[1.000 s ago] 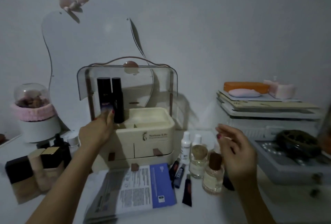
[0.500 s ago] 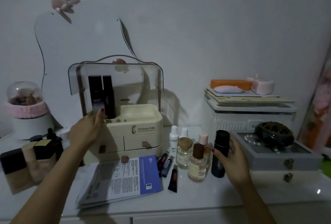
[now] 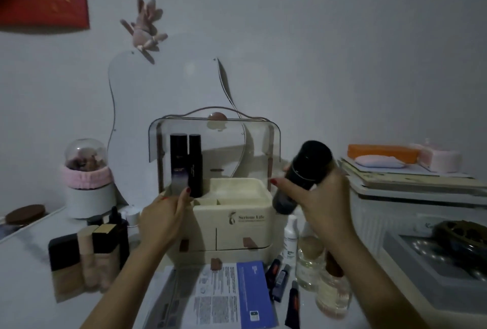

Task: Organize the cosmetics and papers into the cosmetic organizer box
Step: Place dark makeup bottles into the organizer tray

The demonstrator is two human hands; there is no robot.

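Observation:
The cream cosmetic organizer box [image 3: 245, 234] stands mid-table with its clear lid [image 3: 224, 139] raised. Two tall dark bottles [image 3: 185, 162] stand in its top left compartment. My left hand [image 3: 164, 219] grips the box's upper left corner, fingertips touching the base of those bottles. My right hand [image 3: 320, 197] grips a black cylindrical bottle [image 3: 303, 176], tilted, in the air just right of the box's top. Papers [image 3: 224, 299] with a blue panel lie in front of the box. Small dark tubes [image 3: 280, 280] and glass bottles [image 3: 333, 290] stand at the right front.
Foundation bottles and dark boxes [image 3: 89, 255] crowd the left. A domed jar with a pink band [image 3: 87, 178] stands at back left, a mirror [image 3: 168, 107] behind the box. At the right sit a grey jewellery box [image 3: 432, 276] and a stack of trays [image 3: 411, 183].
My right hand has lifted the black bottle off the table and brought it up beside the box's top. My left hand has stayed on the box's left corner.

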